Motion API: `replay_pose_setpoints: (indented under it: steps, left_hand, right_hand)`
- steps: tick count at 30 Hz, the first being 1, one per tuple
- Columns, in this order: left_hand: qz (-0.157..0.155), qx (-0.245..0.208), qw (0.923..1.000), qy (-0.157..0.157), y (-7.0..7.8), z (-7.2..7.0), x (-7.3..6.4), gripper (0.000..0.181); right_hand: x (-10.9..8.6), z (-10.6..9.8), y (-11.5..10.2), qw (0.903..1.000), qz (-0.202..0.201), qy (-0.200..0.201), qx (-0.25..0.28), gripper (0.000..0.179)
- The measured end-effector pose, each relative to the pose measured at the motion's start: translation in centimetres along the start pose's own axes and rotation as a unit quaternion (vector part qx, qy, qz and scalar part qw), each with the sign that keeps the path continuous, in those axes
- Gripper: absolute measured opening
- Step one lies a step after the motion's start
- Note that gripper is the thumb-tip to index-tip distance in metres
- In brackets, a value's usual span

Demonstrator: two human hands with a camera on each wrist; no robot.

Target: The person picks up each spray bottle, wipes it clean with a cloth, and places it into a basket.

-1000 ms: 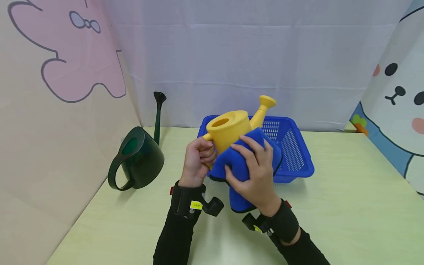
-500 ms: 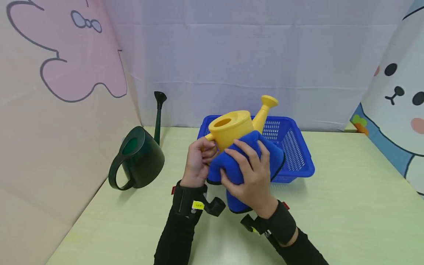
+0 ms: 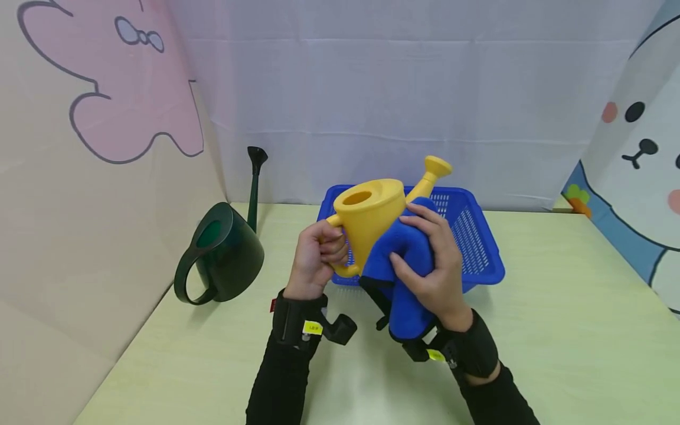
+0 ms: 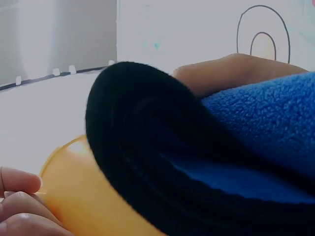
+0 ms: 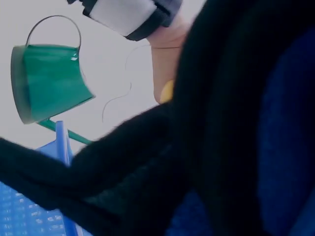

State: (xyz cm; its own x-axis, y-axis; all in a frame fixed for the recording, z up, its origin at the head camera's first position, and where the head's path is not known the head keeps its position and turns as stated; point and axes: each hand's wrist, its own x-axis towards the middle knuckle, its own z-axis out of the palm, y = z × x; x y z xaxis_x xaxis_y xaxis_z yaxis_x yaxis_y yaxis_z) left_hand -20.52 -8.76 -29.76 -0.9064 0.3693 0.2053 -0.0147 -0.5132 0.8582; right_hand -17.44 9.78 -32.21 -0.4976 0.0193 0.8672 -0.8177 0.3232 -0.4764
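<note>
Near the table's back-left corner, a dark-green plastic watering can is standing untouched. The left hand is gripping a yellow plastic watering can and the right hand is clutching a soft blue cloth against it, before a blue mesh basket near the back edge; wiping is apparently under way, unfinished.

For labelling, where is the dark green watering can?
In the head view, the dark green watering can sits on the table, left of the left hand.
</note>
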Motion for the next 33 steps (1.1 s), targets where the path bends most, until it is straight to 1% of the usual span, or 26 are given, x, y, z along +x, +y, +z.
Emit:
replay_pose_setpoints:
  steps: [3, 5, 7, 10, 12, 14, 17, 20, 22, 24, 27, 31, 33]
  left_hand:
    - [-0.002, -0.004, 1.0, 0.006, -0.1, 0.0, 0.1, 0.036]
    - [-0.001, -0.005, 0.9999, 0.011, -0.2, 0.1, 0.2, 0.036]
    - [0.001, -0.003, 0.9999, 0.015, -0.4, 0.3, 0.2, 0.037]
    - [0.006, 0.001, 0.9995, 0.031, -0.7, 0.6, 0.4, 0.034]
    - [0.008, 0.003, 0.9988, 0.047, -0.9, 0.8, 0.5, 0.03]
    - [0.005, 0.001, 0.998, 0.062, -1.1, 0.9, 0.5, 0.026]
    - [0.001, -0.001, 0.9972, 0.075, -1.3, 1.0, 0.6, 0.023]
    - [0.004, 0.003, 0.9968, 0.08, -1.4, 1.0, 0.7, 0.022]
    - [0.008, 0.009, 0.9966, 0.081, -1.3, 0.9, 0.7, 0.023]
    - [0.009, 0.015, 0.9971, 0.074, -1.2, 0.9, 0.7, 0.024]
    - [0.005, 0.02, 0.9985, 0.05, -1.0, 0.8, 0.6, 0.027]
    - [-0.008, 0.028, 0.9995, 0.012, -0.7, 0.5, 0.4, 0.032]
    - [-0.016, 0.031, 0.9994, 0.0, -0.6, 0.4, 0.3, 0.034]
  right_hand:
    - [0.0, 0.3, -0.2, 0.9993, -0.013, 0.003, -0.035, 0.052]
    - [-0.1, 0.7, -0.4, 0.9965, -0.04, 0.007, -0.073, 0.053]
    - [-0.2, 1.2, -0.7, 0.9906, -0.074, 0.014, -0.114, 0.052]
    - [-0.5, 2.0, -1.0, 0.9778, -0.117, 0.023, -0.172, 0.046]
    - [-0.9, 2.6, -1.1, 0.9704, -0.13, 0.023, -0.202, 0.044]
    - [-1.3, 3.2, -1.2, 0.9649, -0.134, 0.018, -0.225, 0.042]
    - [-1.7, 3.7, -1.2, 0.9613, -0.138, 0.01, -0.238, 0.041]
    - [-1.5, 3.7, -1.2, 0.9619, -0.143, 0.016, -0.233, 0.041]
    - [-1.3, 3.5, -1.1, 0.9651, -0.14, 0.028, -0.219, 0.041]
    - [-1.0, 3.2, -1.1, 0.9697, -0.133, 0.041, -0.201, 0.042]
    - [-0.7, 2.6, -1.2, 0.981, -0.1, 0.054, -0.157, 0.045]
    - [-0.3, 1.4, -1.1, 0.9945, -0.041, 0.046, -0.085, 0.05]
    - [-0.1, 0.8, -0.9, 0.998, -0.016, 0.04, -0.046, 0.049]
